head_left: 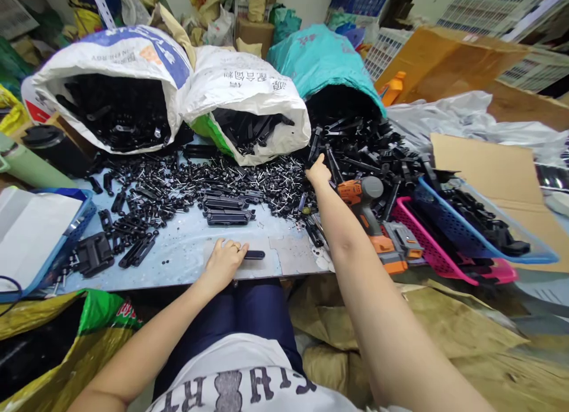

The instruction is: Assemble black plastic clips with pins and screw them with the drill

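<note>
My left hand (224, 261) rests at the table's front edge, its fingers closed on a black plastic bar (255, 255) whose right end sticks out. My right hand (319, 171) is stretched forward to the heap of long black plastic parts (355, 154), below the teal sack. Its fingers are curled among the parts, and what they pinch is hidden. Small black pieces with silver pins (284, 184) lie just left of it. Several assembled black folding arms (228, 216) are lined up beyond my left hand.
An orange cordless drill (368, 207) lies right of my right forearm. Beside it stand a pink basket (444, 261) and a blue basket (480, 213) of black parts. A white-blue sack (120, 56), a white sack (249, 83) and a teal sack (326, 56) line the back.
</note>
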Action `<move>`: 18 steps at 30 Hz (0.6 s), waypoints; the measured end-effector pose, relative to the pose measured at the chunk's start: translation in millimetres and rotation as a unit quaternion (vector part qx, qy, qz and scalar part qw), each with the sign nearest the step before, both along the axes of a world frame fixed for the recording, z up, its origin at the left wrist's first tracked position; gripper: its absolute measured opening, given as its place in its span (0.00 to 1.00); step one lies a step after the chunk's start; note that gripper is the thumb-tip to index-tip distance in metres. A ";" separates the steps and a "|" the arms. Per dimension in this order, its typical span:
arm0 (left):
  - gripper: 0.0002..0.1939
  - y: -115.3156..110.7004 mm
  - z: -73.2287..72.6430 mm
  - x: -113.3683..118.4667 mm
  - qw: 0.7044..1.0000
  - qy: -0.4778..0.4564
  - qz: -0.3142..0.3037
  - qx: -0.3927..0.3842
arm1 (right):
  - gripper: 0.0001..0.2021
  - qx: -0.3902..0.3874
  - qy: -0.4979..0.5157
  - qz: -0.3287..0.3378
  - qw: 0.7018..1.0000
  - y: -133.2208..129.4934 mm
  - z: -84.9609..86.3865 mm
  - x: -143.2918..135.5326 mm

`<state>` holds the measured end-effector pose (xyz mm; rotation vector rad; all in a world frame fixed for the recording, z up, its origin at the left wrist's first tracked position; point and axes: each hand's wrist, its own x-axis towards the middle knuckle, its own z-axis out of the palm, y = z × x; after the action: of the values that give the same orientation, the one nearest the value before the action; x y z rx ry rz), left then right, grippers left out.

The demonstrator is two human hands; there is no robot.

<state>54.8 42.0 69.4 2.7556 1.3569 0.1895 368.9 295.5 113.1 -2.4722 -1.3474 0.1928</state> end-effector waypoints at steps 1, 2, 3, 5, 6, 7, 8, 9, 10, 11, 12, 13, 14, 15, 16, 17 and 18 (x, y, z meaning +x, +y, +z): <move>0.19 -1.0 0.4 -1.5 1.000 -0.001 0.023 0.007 | 0.41 0.010 0.038 -0.014 0.999 2.1 1.0 2.3; 0.19 -2.4 0.5 -3.2 0.999 -0.005 0.040 0.010 | 0.40 0.024 0.071 -0.030 0.997 2.0 1.6 2.7; 0.19 -3.7 0.3 -5.0 0.998 -0.008 0.053 0.009 | 0.36 0.039 0.094 -0.043 0.994 -0.4 1.6 1.3; 0.18 -5.6 -1.3 -8.5 0.997 -0.009 0.071 -0.001 | 0.27 0.063 0.112 -0.041 0.991 -13.5 -1.1 -6.1; 0.18 -5.8 -2.7 -9.9 0.997 -0.005 0.078 -0.007 | 0.23 0.077 0.120 -0.013 0.990 -25.2 -3.8 -11.5; 0.17 -5.5 -4.3 -11.1 0.996 0.000 0.083 -0.013 | 0.21 0.093 0.136 0.032 0.986 -41.0 -7.2 -17.4; 0.17 -4.8 -6.3 -12.0 0.996 0.002 0.086 -0.021 | 0.21 0.106 0.156 0.097 0.977 -60.7 -10.7 -23.5; 0.17 -3.7 -8.2 -12.7 0.996 -0.002 0.085 -0.031 | 0.21 0.112 0.177 0.182 0.961 -84.0 -14.0 -29.3; 0.17 -2.3 -10.1 -13.0 0.996 -0.012 0.079 -0.043 | 0.21 0.106 0.193 0.279 0.935 -109.9 -16.6 -34.6; 0.17 -0.8 -11.7 -13.1 0.996 -0.026 0.068 -0.057 | 0.20 0.080 0.196 0.385 0.898 -137.0 -18.3 -39.3; 0.18 0.8 -12.8 -12.7 0.995 -0.041 0.054 -0.072 | 0.19 0.042 0.182 0.485 0.854 -163.6 -19.3 -43.3; 0.17 2.4 -13.4 -11.9 0.994 -0.053 0.041 -0.084 | 0.17 -0.003 0.151 0.566 0.810 -188.3 -19.9 -46.9; 0.17 3.9 -13.5 -10.5 0.993 -0.061 0.031 -0.093 | 0.16 -0.042 0.111 0.620 0.776 -209.7 -20.4 -50.2; 0.17 5.3 -13.0 -8.5 0.993 -0.064 0.025 -0.099 | 0.15 -0.074 0.066 0.650 0.754 -226.9 -21.3 -53.3; 0.17 6.4 -12.2 -6.0 0.993 -0.063 0.023 -0.102 | 0.16 -0.099 0.020 0.659 0.745 -239.7 -22.6 -56.4; 0.18 7.3 -11.2 -3.1 0.992 -0.061 0.022 -0.104 | 0.16 -0.114 -0.021 0.655 0.747 -248.2 -24.4 -59.3; 0.19 8.0 -10.1 -0.1 0.992 -0.059 0.020 -0.105 | 0.17 -0.123 -0.055 0.644 0.753 -253.1 -26.4 -62.1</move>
<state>54.7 50.0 59.3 2.5051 1.3214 0.1972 306.8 42.3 86.7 -1.2088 -2.9736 0.5328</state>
